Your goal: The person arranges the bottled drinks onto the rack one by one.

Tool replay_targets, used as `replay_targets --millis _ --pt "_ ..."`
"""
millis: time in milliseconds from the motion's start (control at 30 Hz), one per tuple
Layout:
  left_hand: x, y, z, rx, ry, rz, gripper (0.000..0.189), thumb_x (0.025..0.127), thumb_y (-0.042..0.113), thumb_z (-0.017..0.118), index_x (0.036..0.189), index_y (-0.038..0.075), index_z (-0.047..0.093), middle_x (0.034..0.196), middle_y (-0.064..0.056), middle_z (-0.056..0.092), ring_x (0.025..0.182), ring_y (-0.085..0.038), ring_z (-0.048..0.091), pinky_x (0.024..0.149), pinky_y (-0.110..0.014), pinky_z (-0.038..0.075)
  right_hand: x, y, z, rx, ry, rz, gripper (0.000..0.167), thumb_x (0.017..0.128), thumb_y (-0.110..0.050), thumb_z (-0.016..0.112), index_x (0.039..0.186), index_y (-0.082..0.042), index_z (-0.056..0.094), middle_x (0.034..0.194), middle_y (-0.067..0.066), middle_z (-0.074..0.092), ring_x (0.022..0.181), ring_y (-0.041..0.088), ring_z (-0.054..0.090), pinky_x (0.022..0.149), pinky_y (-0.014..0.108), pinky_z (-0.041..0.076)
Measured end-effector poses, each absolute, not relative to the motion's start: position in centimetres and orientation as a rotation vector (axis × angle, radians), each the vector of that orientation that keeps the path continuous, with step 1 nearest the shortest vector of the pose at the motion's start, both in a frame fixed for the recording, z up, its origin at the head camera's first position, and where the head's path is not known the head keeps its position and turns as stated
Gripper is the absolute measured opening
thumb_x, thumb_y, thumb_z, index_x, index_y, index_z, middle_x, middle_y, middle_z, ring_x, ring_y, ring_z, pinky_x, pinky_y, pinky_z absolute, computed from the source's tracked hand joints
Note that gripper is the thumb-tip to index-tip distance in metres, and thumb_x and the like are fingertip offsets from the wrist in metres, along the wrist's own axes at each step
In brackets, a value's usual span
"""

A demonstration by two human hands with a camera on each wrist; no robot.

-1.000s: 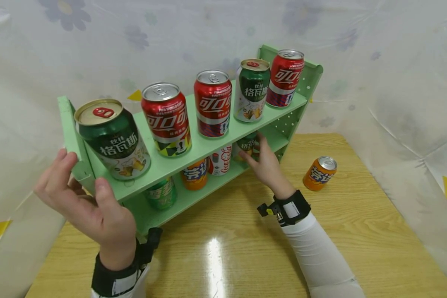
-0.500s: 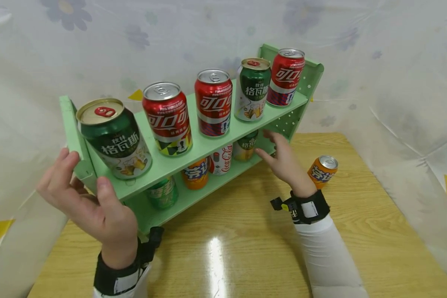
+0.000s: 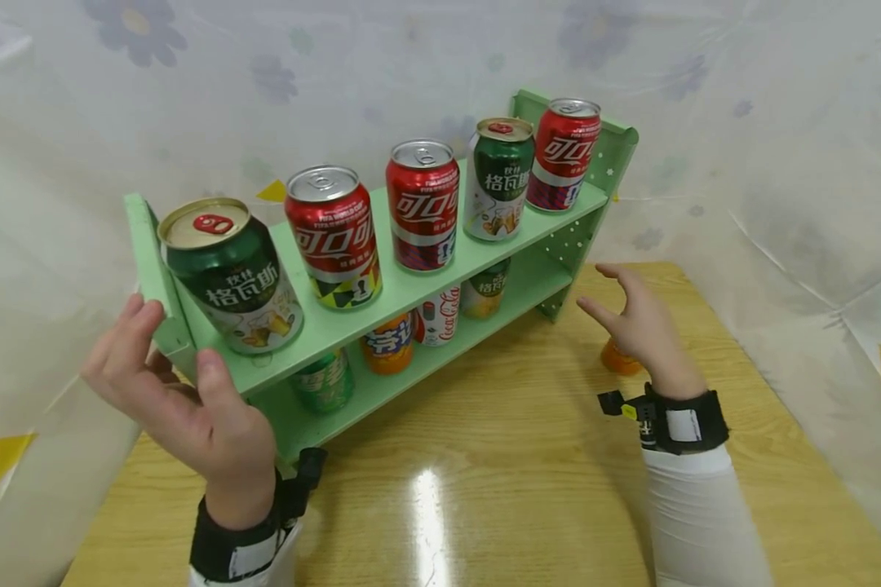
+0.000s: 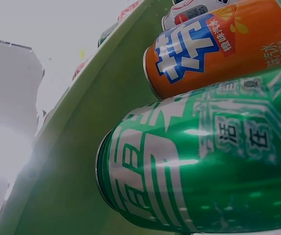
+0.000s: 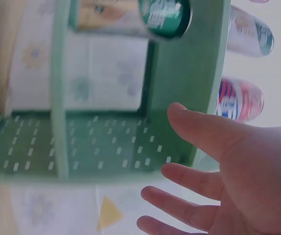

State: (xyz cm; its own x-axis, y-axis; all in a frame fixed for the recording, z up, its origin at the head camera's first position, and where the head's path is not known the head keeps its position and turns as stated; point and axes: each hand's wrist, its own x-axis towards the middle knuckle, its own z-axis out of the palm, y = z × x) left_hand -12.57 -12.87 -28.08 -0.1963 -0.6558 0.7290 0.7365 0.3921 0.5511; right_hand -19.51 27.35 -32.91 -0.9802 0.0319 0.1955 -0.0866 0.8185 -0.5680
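Observation:
A green two-tier shelf stands on the table in the head view. My left hand holds its left end, the side panel between thumb and fingers. My right hand is off the shelf, thumb and fingers spread, holding nothing. Partly hidden beneath it stands an orange soda can on the table. On the lower tier stand a green soda can, another orange soda can, a white Coca-Cola can and a green-and-gold can.
Several cans line the top tier: a green-and-white can at the left end, red cola cans and another green-and-white can. The wooden table reaches forward and right. A flowered plastic sheet hangs behind.
My right hand has left the green-and-gold can on the lower tier and moved right, to above the orange can on the table. My left hand stays at the shelf's left end.

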Motion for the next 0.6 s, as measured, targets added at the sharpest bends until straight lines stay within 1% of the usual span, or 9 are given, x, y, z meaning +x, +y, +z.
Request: replay_targets --millis 67,167,233,267,400,533,600 --pt "-12.6 -12.8 -28.1 -0.086 -1.242 -1.258 0.038 0.078 0.003 0.043 0.111 -0.011 0.055 0.121 -0.017 0.049 0.124 -0.032 0.044 0.090 -0.023 0.035 -19.1 28.4 -33.3 0.008 -2.812 0.876 0.074 0.102 -0.038 0.062 0.158 0.000 0.033 0.157 0.032 0.037 0.125 0.054 0.051 0.101 0.065 0.042" --pt "-12.6 -12.8 -28.0 -0.087 -1.239 -1.257 0.038 0.078 0.003 0.043 0.110 -0.011 0.055 0.121 -0.018 0.049 0.123 -0.032 0.044 0.088 -0.023 0.034 -18.7 30.0 -33.9 -0.056 -2.824 0.868 0.079 0.102 -0.040 0.061 0.160 0.002 0.027 0.158 0.035 0.032 0.127 0.057 0.048 0.101 0.068 0.040" --pt "-12.6 -12.8 -28.0 -0.091 -1.235 -1.258 0.038 0.077 0.003 0.043 0.110 -0.011 0.055 0.121 -0.018 0.049 0.122 -0.031 0.044 0.088 -0.023 0.034 -18.5 31.0 -34.4 -0.083 -2.816 0.865 0.082 0.101 -0.039 0.062 0.160 0.003 0.024 0.158 0.037 0.030 0.141 0.059 0.031 0.108 0.072 0.031" --pt "-12.6 -12.8 -28.0 -0.091 -1.236 -1.258 0.038 0.078 0.003 0.043 0.110 -0.011 0.055 0.121 -0.018 0.049 0.122 -0.031 0.044 0.088 -0.023 0.034 -18.5 31.5 -34.7 -0.097 -2.812 0.873 0.083 0.101 -0.038 0.063 0.160 0.004 0.023 0.158 0.038 0.029 0.142 0.060 0.030 0.109 0.073 0.030" --pt "-12.5 -12.9 -28.1 -0.089 -1.243 -1.257 0.037 0.078 0.003 0.043 0.111 -0.011 0.055 0.121 -0.017 0.049 0.123 -0.031 0.044 0.088 -0.023 0.034 -18.2 33.1 -35.8 -0.128 -2.792 0.877 0.087 0.100 -0.035 0.065 0.160 0.006 0.018 0.157 0.041 0.026 0.142 0.062 0.028 0.108 0.074 0.029" --pt "-12.5 -12.8 -28.1 -0.089 -1.244 -1.255 0.037 0.078 0.003 0.043 0.111 -0.011 0.055 0.121 -0.017 0.049 0.123 -0.031 0.044 0.088 -0.022 0.033 -17.9 34.4 -36.7 -0.162 -2.803 0.857 0.090 0.100 -0.037 0.065 0.161 0.007 0.016 0.156 0.043 0.025 0.140 0.062 0.028 0.107 0.075 0.029" --pt "-12.5 -12.8 -28.1 -0.092 -1.242 -1.256 0.037 0.078 0.003 0.043 0.111 -0.011 0.055 0.121 -0.018 0.049 0.122 -0.031 0.044 0.087 -0.022 0.032 -17.8 34.9 -37.1 -0.175 -2.821 0.842 0.092 0.100 -0.041 0.064 0.161 0.006 0.015 0.155 0.044 0.025 0.139 0.063 0.028 0.106 0.075 0.030"
